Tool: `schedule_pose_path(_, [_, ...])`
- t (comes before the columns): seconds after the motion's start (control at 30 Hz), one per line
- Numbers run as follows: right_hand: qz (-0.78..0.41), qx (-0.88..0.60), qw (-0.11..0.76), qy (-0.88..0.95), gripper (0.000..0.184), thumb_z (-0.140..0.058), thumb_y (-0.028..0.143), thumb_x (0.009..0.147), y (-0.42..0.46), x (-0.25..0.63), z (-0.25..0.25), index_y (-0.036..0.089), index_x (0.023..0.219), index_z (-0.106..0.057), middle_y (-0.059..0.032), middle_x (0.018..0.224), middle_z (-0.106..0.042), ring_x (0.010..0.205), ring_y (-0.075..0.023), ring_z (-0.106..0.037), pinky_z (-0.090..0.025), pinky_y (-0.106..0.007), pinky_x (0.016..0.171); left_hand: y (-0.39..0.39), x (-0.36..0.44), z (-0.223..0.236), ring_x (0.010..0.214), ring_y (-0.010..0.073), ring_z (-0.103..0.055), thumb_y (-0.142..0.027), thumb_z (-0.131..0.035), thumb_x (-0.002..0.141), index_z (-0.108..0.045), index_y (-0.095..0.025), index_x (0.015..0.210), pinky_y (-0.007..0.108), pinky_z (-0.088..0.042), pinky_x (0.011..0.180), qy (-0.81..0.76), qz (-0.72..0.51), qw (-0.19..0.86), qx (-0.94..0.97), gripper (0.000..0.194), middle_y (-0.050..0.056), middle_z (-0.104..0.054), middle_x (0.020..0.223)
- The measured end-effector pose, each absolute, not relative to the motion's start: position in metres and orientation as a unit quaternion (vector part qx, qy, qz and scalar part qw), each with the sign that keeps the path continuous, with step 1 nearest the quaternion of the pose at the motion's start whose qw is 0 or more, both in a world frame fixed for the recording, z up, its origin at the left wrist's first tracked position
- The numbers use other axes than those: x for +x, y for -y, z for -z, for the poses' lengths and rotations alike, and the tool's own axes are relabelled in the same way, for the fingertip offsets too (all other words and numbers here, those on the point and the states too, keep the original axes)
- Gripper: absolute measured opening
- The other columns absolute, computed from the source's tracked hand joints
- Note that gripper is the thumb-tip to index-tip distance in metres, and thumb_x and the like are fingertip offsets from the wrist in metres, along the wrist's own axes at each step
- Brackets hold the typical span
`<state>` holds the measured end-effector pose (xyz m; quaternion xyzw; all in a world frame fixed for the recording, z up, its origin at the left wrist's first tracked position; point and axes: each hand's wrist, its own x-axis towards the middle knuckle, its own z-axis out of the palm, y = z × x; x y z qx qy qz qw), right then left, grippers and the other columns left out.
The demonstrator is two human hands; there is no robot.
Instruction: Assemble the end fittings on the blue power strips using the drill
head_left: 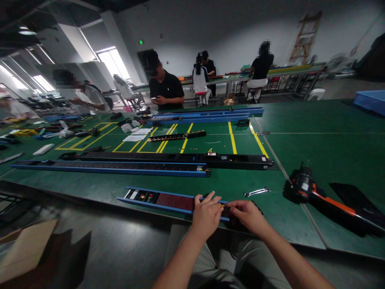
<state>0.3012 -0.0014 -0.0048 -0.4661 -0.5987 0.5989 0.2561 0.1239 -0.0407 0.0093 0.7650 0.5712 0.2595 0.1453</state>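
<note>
A worker's left hand (207, 214) and right hand (248, 216) closed in a tight pinch on a small brass-coloured fitting (223, 204) at the end of a blue-railed rack power strip (159, 202) on a green-matted workbench (300, 140). The exact part was too small to identify, and the fingers partly hid it. The strip lay along the bench's near edge, directly in front of the worker, with its end under the hands. With the fitting held so close to that edge, a slipped pinch could have sent it to the concrete floor (120, 245) below. A hard tug or uneven pressure might also have shifted the strip toward the drop. An open-end wrench (257, 192) lay just beyond the right hand, where a careless sweep of the wrist could have knocked it. An orange-and-black cordless drill (306, 188) rested farther right on the bench.
</note>
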Motion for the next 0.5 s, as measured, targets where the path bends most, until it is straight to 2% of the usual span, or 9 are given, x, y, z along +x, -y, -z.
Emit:
schedule_pose_path(0.17, [-0.570,-0.476,0.250,0.621,0.037,-0.052,0.036,0.077,0.0054,0.3000,0.0151,0.012,0.099,-0.069,-0.0039,0.071,-0.067,0.053,-0.0130,-0.056,-0.044,-0.024,0.053,0.0407,0.1251,-0.0112,0.128,0.0226,-0.041,-0.018,-0.046,0.089,-0.065,-0.024,0.094,0.050,-0.018,0.103,-0.574,-0.247,0.136,0.769,0.021,0.004,-0.062,0.121])
schedule_pose_path(0.33, [-0.470,-0.470,0.234,0.709,0.028,-0.051,0.030,0.076,0.0078,0.2983,0.0126,0.017,0.088,-0.073,-0.0041,0.080,-0.071,0.072,-0.0188,-0.061,-0.045,-0.026,0.067,0.0402,0.1248,-0.0108,0.127,0.0219,-0.042,-0.017,-0.044,0.089,-0.064,-0.024,0.094,0.049,-0.020,0.102,-0.578,-0.240,0.134,0.768,0.022,0.003,-0.061,0.122])
schedule_pose_path(0.5, [-0.466,-0.482,0.225,0.707,0.026,-0.050,0.031,0.077,0.0063,0.2973,0.0174,0.015,0.068,-0.068,0.0012,0.057,-0.060,0.052,-0.0113,-0.048,-0.033,-0.021,0.050,0.0392,0.1256,-0.0096,0.125,0.0215,-0.044,-0.017,-0.043,0.090,-0.065,-0.024,0.092,0.048,-0.021,0.102,-0.586,-0.241,0.139,0.761,0.023,0.002,-0.062,0.122])
